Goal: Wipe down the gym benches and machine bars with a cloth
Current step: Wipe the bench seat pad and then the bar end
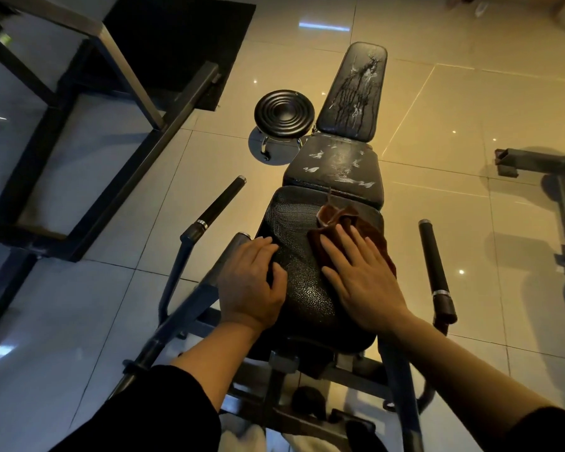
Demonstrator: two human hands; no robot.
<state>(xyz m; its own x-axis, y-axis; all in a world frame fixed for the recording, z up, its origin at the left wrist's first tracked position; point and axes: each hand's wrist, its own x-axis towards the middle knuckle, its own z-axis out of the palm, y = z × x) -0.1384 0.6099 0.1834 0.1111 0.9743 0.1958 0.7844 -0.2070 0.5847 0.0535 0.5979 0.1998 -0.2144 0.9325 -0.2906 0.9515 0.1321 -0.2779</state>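
Right hand (361, 278) pressed flat on the soft, limp cloth (353, 223) atop the bench pad (302, 288), left hand (250, 285) beside it loosely bracing the pad's edge; best driven under the palm.

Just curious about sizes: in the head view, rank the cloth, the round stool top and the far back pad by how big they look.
1. far back pad
2. cloth, partly hidden, and round stool top: too alike to rank.
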